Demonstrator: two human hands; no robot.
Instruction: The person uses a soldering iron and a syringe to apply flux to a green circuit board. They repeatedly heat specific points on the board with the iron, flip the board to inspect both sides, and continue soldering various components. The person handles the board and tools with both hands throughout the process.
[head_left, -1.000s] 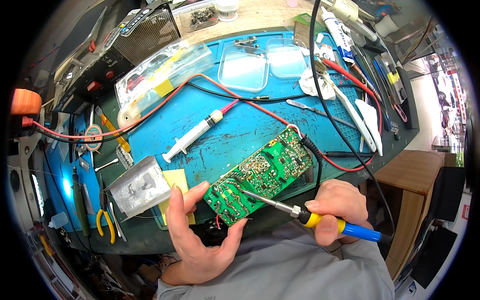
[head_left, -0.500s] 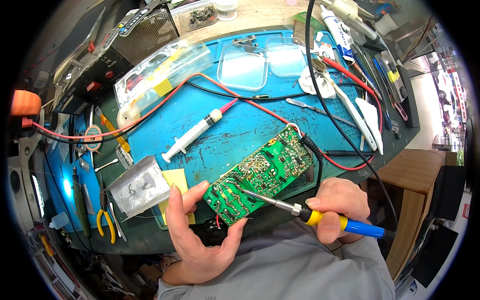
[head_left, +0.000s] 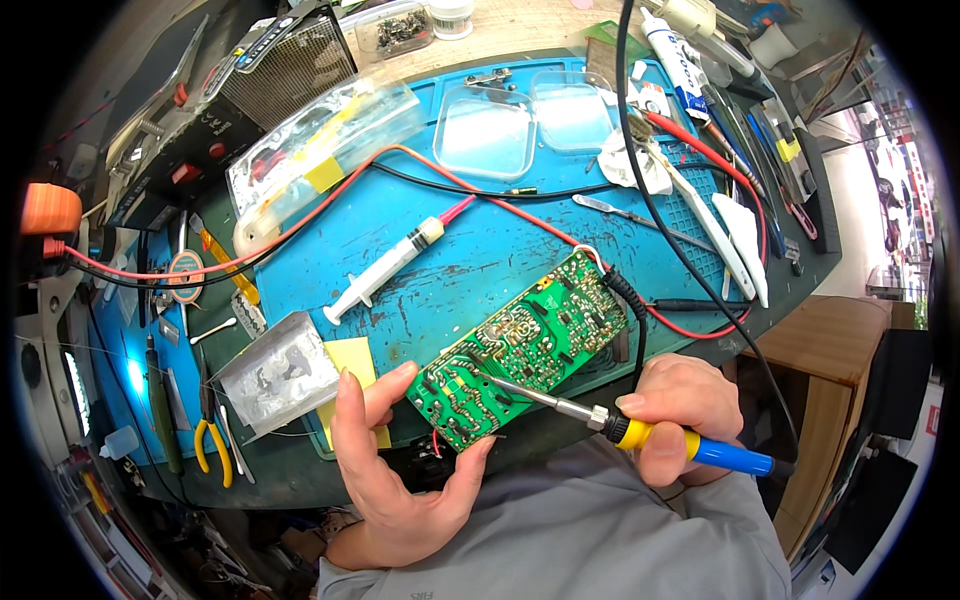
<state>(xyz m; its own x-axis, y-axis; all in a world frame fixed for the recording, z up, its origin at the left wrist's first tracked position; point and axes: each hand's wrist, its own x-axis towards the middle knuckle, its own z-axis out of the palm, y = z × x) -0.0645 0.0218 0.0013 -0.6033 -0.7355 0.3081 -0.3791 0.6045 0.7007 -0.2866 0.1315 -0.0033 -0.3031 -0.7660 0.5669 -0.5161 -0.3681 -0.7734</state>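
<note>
A green circuit board (head_left: 520, 345), solder side up, lies tilted on the bench, with a black cable and white wire at its right end. My left hand (head_left: 395, 490) grips the board's near left corner, thumb at the lower edge and a fingertip at the left end. My right hand (head_left: 680, 420) is closed round a yellow and blue soldering iron (head_left: 640, 435), whose tip rests on or just over the board's left part. A folded metal sheet (head_left: 275, 370) and a yellow paper (head_left: 350, 355) lie left of the board. A syringe (head_left: 395, 260) lies behind it.
Red and black leads cross the blue mat (head_left: 480, 230). Clear lids (head_left: 483, 130), a plastic box (head_left: 300, 170) and a black instrument (head_left: 175, 175) stand behind. Tools and a tube (head_left: 670, 60) crowd the right; pliers (head_left: 215, 450) lie left. A wooden cabinet (head_left: 820, 340) stands right.
My right hand and the soldering iron have shifted slightly to the right. My left hand and the board appear unmoved.
</note>
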